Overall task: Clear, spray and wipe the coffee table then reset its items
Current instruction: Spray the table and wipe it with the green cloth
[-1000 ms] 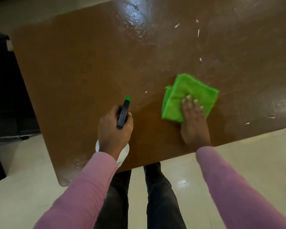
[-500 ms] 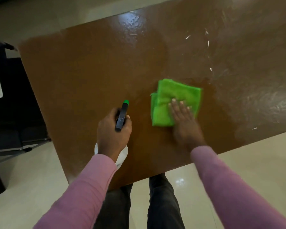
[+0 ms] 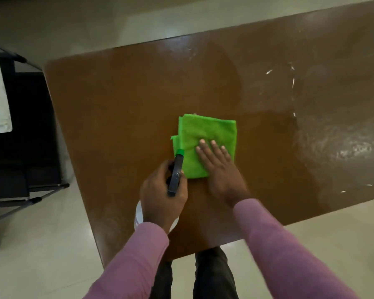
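One cloth point(image 3: 206, 131) under right hand point(image 3: 221, 172)

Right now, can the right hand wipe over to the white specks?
Probably yes: the right hand presses the green cloth flat, and only bare tabletop lies between it and the white specks.

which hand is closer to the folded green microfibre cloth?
Right. The right hand lies flat on the folded green microfibre cloth; the left hand grips the black-headed spray bottle just beside the cloth's near left corner.

No text, brand or no. readable anywhere; spray bottle point(image 3: 175, 175) is mostly hidden by the hand, so any label can't be made out.
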`<control>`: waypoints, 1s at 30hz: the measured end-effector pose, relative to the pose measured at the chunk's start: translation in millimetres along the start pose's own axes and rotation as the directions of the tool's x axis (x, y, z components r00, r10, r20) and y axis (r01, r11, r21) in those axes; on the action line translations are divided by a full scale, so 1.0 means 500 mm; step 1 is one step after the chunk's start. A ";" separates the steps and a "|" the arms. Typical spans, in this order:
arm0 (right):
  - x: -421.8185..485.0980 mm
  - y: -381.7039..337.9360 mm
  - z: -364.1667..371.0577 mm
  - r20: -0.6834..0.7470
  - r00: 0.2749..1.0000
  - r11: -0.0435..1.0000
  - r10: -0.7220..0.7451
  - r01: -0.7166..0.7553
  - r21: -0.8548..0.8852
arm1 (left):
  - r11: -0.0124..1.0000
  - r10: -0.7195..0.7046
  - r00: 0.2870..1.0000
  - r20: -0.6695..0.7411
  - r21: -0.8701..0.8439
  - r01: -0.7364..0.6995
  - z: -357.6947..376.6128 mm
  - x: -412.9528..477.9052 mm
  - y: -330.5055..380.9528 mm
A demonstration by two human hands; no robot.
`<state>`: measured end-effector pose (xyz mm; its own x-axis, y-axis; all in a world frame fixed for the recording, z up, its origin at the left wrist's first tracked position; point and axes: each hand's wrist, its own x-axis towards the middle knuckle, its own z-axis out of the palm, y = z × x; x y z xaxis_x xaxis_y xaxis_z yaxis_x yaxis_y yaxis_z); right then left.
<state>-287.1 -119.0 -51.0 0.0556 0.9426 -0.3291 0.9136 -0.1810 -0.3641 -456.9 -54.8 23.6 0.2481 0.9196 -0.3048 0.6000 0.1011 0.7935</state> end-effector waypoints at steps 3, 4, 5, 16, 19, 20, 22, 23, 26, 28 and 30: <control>0.037 0.136 -0.064 -0.119 0.927 0.935 0.356 -0.352 0.053 | 0.999 -0.001 0.999 0.042 -0.038 0.003 0.004 0.001 -0.007; 0.059 0.160 -0.085 -0.141 0.878 0.889 0.458 -0.450 0.083 | 0.999 0.001 0.999 0.050 -0.045 0.001 0.005 0.001 -0.010; 0.084 0.166 -0.099 -0.144 0.831 0.843 0.537 -0.526 0.110 | 0.999 0.004 0.999 0.053 -0.043 -0.002 0.005 0.003 -0.010; 0.090 0.020 -0.052 -0.001 0.999 0.999 0.048 -0.048 -0.015 | 0.999 -0.021 1.000 0.003 -0.037 0.021 0.002 0.033 -0.012; 0.104 0.175 -0.117 -0.065 0.955 0.957 0.291 -0.291 0.000 | 0.996 -0.064 0.998 -0.011 -0.065 0.063 0.004 0.030 -0.017; 0.118 0.213 -0.139 -0.080 0.935 0.938 0.347 -0.347 0.014 | 0.995 -0.075 0.997 -0.012 -0.067 0.074 0.004 0.028 -0.017; 0.159 0.239 -0.164 -0.110 0.894 0.901 0.433 -0.429 0.064 | 0.992 -0.098 0.995 -0.019 -0.084 0.096 0.001 0.027 -0.012; 0.180 0.228 -0.162 -0.128 0.869 0.878 0.478 -0.470 0.090 | 0.988 -0.121 0.992 -0.026 -0.101 0.118 0.001 0.028 -0.007; 0.221 0.119 -0.129 -0.153 0.888 0.901 0.433 -0.426 0.078 | 0.959 -0.222 0.973 -0.055 -0.194 0.208 0.008 0.053 0.022; 0.221 0.032 -0.090 -0.094 0.974 0.978 0.207 -0.204 0.036 | 0.965 -0.190 0.978 -0.089 -0.199 0.170 0.023 0.085 0.053; 0.208 0.000 -0.072 -0.034 0.999 1.000 -0.020 0.020 0.007 | 0.980 -0.135 0.982 -0.134 -0.167 0.112 0.043 0.122 0.085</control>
<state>-266.7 -10.7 -53.8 0.0513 0.9549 -0.2925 0.9116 -0.1643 -0.3768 -400.0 -2.7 27.3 0.0604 0.9401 -0.3355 0.4882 0.2653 0.8314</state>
